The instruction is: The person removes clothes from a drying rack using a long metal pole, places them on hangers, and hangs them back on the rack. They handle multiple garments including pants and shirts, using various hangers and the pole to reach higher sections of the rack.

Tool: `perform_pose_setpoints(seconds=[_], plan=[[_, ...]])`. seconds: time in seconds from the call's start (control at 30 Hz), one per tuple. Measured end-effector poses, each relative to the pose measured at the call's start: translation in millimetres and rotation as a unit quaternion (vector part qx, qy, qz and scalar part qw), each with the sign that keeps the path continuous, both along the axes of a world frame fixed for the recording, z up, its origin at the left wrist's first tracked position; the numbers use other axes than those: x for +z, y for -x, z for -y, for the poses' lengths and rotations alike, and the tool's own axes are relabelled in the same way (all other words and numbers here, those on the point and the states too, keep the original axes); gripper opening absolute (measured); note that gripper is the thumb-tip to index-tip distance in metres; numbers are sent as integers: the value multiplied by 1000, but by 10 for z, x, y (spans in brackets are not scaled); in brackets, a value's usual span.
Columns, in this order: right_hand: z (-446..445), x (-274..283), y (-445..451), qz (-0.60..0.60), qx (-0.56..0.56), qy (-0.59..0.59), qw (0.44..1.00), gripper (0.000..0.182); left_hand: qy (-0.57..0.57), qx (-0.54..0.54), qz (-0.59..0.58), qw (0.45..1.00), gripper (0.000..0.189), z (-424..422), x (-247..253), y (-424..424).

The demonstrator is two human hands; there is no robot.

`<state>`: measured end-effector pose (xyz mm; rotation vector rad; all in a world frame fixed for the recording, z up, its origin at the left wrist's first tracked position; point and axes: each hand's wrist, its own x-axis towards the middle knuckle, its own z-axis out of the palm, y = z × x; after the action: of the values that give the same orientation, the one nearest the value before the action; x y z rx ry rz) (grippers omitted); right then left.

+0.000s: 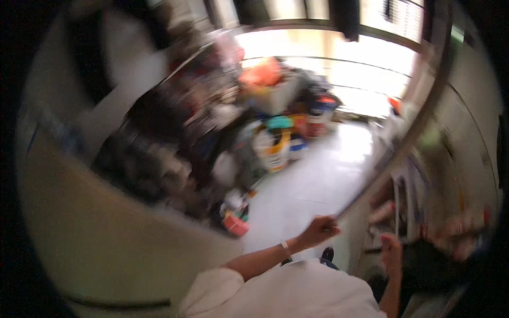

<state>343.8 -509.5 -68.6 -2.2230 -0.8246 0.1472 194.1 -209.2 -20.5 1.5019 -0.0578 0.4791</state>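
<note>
My left hand (pixel 321 231), with a pale band at the wrist, is in front of me above the floor, its fingers curled. A long brownish strip or edge (pixel 413 125) runs from beside this hand to the upper right. Whether the hand grips it, I cannot tell. Lower right, my right hand (pixel 391 252) is raised with bent fingers. A small red patch shows at its fingertips; blur hides whether it is a held thing. Dark shoes (pixel 327 254) show just past my white shirt (pixel 302 290).
On the left, a dark surface (pixel 159 103) bears a blurred heap of things. Beyond are a white-and-yellow container (pixel 274 149) with a teal top and an orange bag (pixel 260 72). A red item (pixel 235 224) lies low at the floor's (pixel 306 187) edge. A bright window (pixel 318 43) is behind. Blurred clutter (pixel 397 198) lines the right.
</note>
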Motion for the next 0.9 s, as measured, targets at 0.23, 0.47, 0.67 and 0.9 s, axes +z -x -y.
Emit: perform_pose_setpoints(seconds=[0.23,0.47,0.67,0.9], plan=[[-1946,-212,1211,-221,297,-116,922,48,-62,108,-79,989,39,-373,206,441],[-2164,-411,846,-161,351,-49,921,15,214,260,70,939,43,-527,424,460],[-1777,-498,674,-124,283,-99,946,13,323,321,101,885,49,-545,670,263],[-1170,-412,355,-44,216,-78,972,20,317,269,188,890,49,-148,893,56]])
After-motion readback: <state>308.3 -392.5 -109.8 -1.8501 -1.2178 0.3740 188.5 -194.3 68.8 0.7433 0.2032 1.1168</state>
